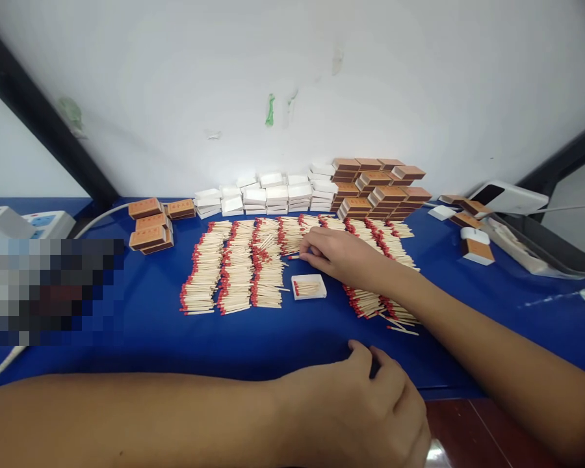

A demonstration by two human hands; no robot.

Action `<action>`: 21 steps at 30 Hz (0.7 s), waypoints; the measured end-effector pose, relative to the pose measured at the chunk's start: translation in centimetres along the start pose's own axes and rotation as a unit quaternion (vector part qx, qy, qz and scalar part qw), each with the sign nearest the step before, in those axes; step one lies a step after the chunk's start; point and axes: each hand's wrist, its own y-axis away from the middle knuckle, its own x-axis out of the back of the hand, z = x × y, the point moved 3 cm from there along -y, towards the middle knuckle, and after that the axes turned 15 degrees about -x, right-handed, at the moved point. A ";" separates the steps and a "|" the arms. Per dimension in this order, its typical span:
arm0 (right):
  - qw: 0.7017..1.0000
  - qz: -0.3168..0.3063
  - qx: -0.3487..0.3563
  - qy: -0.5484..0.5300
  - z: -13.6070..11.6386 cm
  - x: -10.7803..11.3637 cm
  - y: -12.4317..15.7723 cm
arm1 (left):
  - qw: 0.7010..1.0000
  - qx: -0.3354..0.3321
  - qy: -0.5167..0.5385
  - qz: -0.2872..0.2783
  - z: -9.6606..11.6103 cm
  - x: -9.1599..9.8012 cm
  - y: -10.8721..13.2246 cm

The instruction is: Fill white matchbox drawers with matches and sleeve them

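My right hand [338, 253] is over the rows of matches, its thumb and fingertips pinched on a red-headed match [294, 257]. Just below it sits a white matchbox tray [309, 296], holding several matches with their heads to the left. Matches [236, 273] lie in long columns on both sides of the tray, red heads mostly leftward. At the near edge of the table, my left hand [365, 403] rests with bent, slightly parted fingers. Nothing shows in it, though its palm side is hidden.
White trays [266, 195] and brown matchbox sleeves [380, 188] are stacked along the wall. More matchboxes [151, 224] stand at left, near a power strip [49, 224]. At right lie a white device [509, 196] and loose boxes [478, 250] on the blue table [253, 341].
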 end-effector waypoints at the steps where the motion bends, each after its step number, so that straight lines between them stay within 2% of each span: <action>1: 1.000 0.002 0.001 -0.001 -0.1 0.4 0.2 | 1.000 0.003 0.002 0.001 0.0 0.0 0.0; 4: 1.000 0.008 0.014 -0.009 -0.4 1.6 1.2 | 1.000 0.005 0.007 -0.002 -0.1 0.1 0.0; 6: 0.999 -0.024 0.023 -0.006 -0.9 1.9 2.1 | 1.000 0.006 0.007 0.001 -0.2 0.2 0.0; 9: 0.998 -0.064 0.018 0.001 -1.8 1.9 3.3 | 1.000 0.005 0.007 0.007 -0.3 0.3 0.1; 12: 0.997 -0.073 0.014 -0.001 -2.5 1.5 4.0 | 1.000 0.000 0.009 -0.005 -0.4 0.3 0.1; 15: 0.998 -0.066 0.014 -0.001 -2.5 1.6 3.8 | 1.000 -0.004 0.009 -0.013 -0.4 0.3 0.0; 21: 0.999 -0.002 0.023 -0.024 -1.2 2.9 2.3 | 1.000 0.004 0.008 -0.009 -0.3 0.3 0.0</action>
